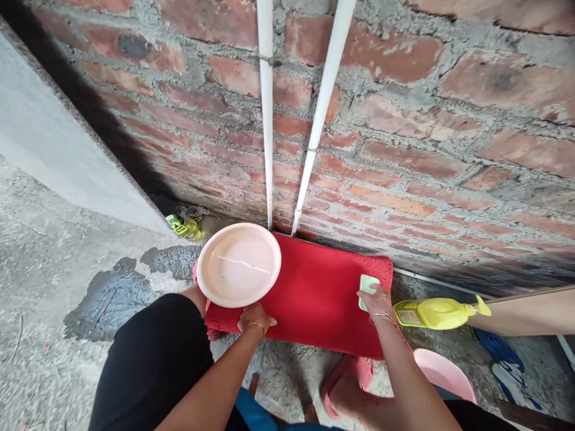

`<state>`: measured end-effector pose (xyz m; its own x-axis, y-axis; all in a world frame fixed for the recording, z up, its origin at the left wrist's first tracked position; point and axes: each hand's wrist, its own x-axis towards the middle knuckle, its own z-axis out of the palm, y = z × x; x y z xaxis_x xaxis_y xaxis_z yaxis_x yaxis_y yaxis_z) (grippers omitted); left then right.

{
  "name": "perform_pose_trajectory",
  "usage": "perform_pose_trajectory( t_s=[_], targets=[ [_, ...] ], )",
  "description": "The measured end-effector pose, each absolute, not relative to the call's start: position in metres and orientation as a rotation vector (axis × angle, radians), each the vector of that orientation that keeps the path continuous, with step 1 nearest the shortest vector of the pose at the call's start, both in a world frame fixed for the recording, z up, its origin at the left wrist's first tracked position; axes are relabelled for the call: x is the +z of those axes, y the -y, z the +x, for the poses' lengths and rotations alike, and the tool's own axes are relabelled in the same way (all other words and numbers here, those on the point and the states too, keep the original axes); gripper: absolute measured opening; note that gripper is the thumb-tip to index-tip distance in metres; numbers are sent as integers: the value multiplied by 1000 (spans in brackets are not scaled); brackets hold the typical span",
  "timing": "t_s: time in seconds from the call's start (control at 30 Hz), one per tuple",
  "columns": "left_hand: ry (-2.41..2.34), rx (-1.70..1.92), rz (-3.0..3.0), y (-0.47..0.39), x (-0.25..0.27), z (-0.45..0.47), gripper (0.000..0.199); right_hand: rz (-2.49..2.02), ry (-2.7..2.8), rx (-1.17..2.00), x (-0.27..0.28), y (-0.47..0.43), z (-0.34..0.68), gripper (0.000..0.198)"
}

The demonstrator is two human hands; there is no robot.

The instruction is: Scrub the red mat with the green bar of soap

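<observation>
1. I take the middle of the red mat (309, 293) as the centre of my dial, with 12 o'clock at the brick wall (399, 149).
2. My right hand (380, 298), at 3 o'clock on the mat, is closed on a pale green block (369, 284); my thumb and fingers lie across it, and part of it pokes out beyond them at their 11 o'clock.
3. My left hand (256, 318), at 8 o'clock, is down at the mat, just beside the near rim of the pale pink basin (238, 269). My fingers are partly hidden, so I cannot tell how far open they are or whether they have hold of the rim.
4. That basin sits at 10 o'clock, overlapping the mat's edge; a pale streak crosses its inside.
5. Just off the mat at 3 o'clock is a yellow pump bottle (433, 313); a second pink basin (444, 372) is at 4 o'clock, with shoes (512, 374) past it.
6. Farther out at 10 o'clock is a smaller yellow-green bottle (184, 227); a wet patch (112, 299) darkens the floor at 9 o'clock.
</observation>
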<state>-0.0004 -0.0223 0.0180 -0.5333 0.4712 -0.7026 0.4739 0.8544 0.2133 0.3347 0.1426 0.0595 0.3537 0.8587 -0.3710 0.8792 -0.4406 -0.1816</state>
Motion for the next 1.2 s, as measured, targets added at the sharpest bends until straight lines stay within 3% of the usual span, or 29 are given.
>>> perform_pose_trajectory(
  t_s=[0.33,0.53,0.8,1.2],
  targets=[
    [-2196,-195,712,16,25,0,69,1911,-2355,-768,60,-181,129,51],
    [-2185,-252,743,15,20,0,72,1583,-2520,-632,47,-186,102,44],
    [-2201,-229,786,18,8,-3,69,1662,-2490,-579,37,-193,163,42],
    [-2206,-171,768,14,14,-3,64,2656,-1576,-624,40,-207,407,57]
  ],
)
